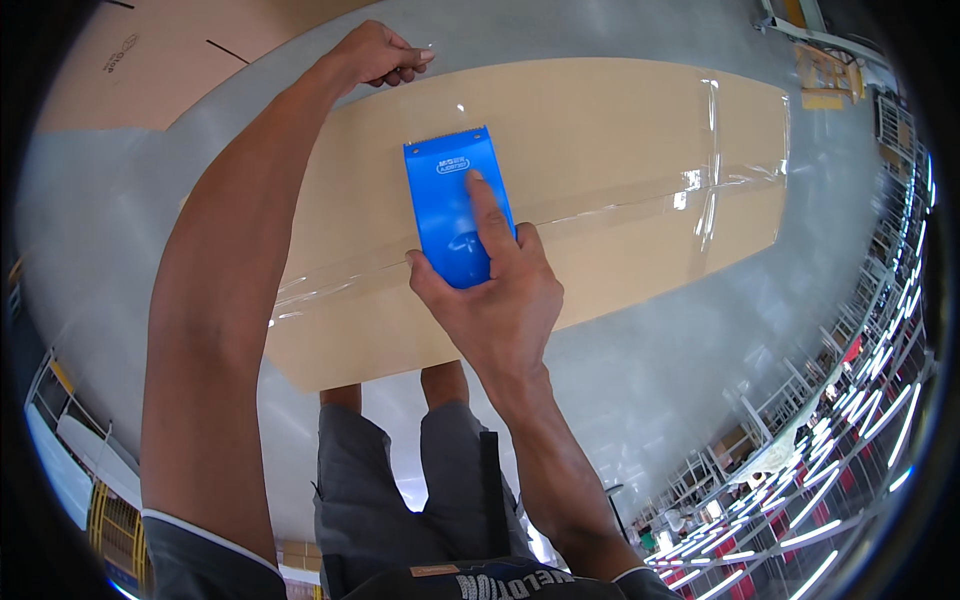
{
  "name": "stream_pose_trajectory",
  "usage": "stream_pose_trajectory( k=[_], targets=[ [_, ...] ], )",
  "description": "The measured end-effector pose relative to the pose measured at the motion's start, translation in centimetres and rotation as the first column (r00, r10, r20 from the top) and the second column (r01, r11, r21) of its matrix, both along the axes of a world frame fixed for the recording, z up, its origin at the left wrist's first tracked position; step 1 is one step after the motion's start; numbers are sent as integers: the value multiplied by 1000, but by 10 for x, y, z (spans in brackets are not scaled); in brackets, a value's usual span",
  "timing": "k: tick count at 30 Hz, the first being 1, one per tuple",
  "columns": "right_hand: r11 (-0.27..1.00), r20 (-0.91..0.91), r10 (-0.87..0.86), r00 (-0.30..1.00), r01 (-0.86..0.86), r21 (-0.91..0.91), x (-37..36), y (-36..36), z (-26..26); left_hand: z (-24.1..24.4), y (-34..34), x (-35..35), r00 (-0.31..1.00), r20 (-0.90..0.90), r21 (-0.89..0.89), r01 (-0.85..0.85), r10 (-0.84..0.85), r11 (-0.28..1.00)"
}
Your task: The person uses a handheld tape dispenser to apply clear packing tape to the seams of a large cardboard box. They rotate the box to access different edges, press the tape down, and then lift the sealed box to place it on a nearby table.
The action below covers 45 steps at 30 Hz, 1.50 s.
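A blue plastic packing-tape dispenser (pixel 457 210) with a toothed cutting edge at its far end is gripped in my right hand (pixel 499 300), index finger laid along its top. Beneath it lies a large flat cardboard carton (pixel 600 135), with clear tape (pixel 637 202) along its middle seam and across it near the right end. My left hand (pixel 386 56) is at the carton's far edge, thumb and fingertips pinched together. A faint clear sliver shows at the thumb tip; I cannot tell whether it is tape held there.
A second cardboard sheet (pixel 165 60) lies on the grey floor at the upper left. A wooden frame (pixel 829 75) stands at the upper right. Metal racks (pixel 757 420) line the right side, and a yellow mesh cage (pixel 116 525) is at the lower left.
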State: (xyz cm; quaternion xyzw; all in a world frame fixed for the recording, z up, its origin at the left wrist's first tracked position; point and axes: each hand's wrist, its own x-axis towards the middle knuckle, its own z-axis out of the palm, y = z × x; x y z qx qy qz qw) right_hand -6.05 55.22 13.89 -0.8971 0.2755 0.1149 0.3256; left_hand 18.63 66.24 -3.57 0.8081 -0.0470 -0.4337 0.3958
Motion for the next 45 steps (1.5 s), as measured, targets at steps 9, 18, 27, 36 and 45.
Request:
stream_pose_trajectory(
  k=[9, 18, 27, 36, 45],
  targets=[
    [1000, 16, 10, 1000, -10, -4, 2, -3, 0, -1, 4, 11, 1000, -25, -95, -15, 13, 995],
    [995, 175, -34, 984, 17, 100, 6, -1, 17, 57, 12, 58, 975, 202, -131, 123, -94, 984],
    [998, 64, 23, 998, -27, 58, 10, 6, 3, 20, 23, 34, 999, 17, -95, -35, 37, 995],
    [999, 69, 43, 997, -45, 28, 10, 5, 4, 27, 22, 31, 994, 110, -95, 19, -8, 995],
    [996, 69, 78, 995, -75, -45, 11, 3, -11, -18, 26, 17, 998, 16, -88, 58, -57, 994]
  ],
)
